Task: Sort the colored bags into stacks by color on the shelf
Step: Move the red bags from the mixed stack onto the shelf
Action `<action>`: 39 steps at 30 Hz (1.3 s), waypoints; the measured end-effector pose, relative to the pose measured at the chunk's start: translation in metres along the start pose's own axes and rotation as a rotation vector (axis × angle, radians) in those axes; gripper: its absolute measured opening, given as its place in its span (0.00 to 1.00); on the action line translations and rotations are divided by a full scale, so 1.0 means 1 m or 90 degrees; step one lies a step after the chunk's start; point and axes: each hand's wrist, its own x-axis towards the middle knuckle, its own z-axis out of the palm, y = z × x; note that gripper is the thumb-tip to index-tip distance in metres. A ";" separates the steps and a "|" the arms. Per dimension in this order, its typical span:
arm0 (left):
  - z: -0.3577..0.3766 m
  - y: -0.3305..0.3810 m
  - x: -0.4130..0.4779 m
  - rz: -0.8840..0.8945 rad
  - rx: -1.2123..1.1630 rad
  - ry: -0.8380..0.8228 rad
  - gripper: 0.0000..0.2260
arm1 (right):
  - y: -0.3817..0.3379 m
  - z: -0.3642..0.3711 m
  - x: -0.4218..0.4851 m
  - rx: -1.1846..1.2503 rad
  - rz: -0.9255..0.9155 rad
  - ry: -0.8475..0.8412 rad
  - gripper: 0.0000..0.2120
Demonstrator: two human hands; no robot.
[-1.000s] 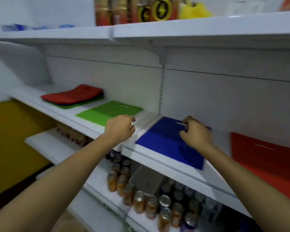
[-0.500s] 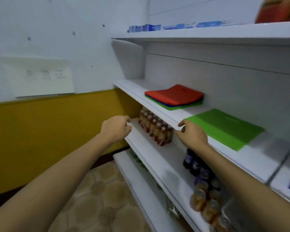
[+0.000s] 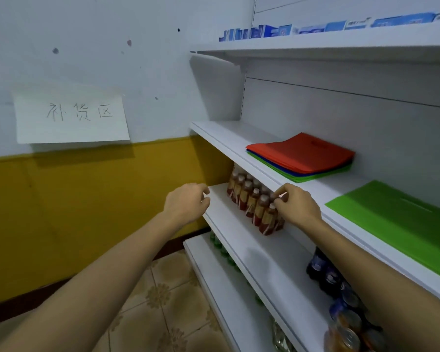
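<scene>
white shelf (image 3: 224,130) | mixed bag stack (image 3: 302,153) up-right of right hand (image 3: 300,209) fingers (image 3: 282,195) (apart)

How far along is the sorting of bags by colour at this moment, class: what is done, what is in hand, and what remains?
Done: one green bag lies alone on the shelf, seemingly a started green stack. In hand: nothing; the left hand and right hand hover empty near the shelf edge. Left: the mixed pile, red over blue over green, needs splitting by colour.
</scene>
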 end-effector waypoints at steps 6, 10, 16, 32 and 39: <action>0.017 0.013 0.084 0.061 -0.004 0.018 0.12 | 0.034 -0.006 0.072 -0.006 0.041 0.049 0.11; 0.025 0.031 0.151 0.093 -0.014 0.024 0.12 | 0.061 -0.012 0.117 -0.024 0.074 0.074 0.07; 0.056 0.055 0.226 0.152 -0.038 0.025 0.14 | 0.100 -0.006 0.154 0.029 0.126 0.121 0.19; 0.140 0.114 0.412 0.231 -0.275 -0.098 0.21 | 0.154 0.001 0.207 0.137 0.405 0.237 0.13; 0.177 0.118 0.455 0.372 -0.233 -0.234 0.29 | 0.144 0.013 0.235 0.136 0.530 0.261 0.28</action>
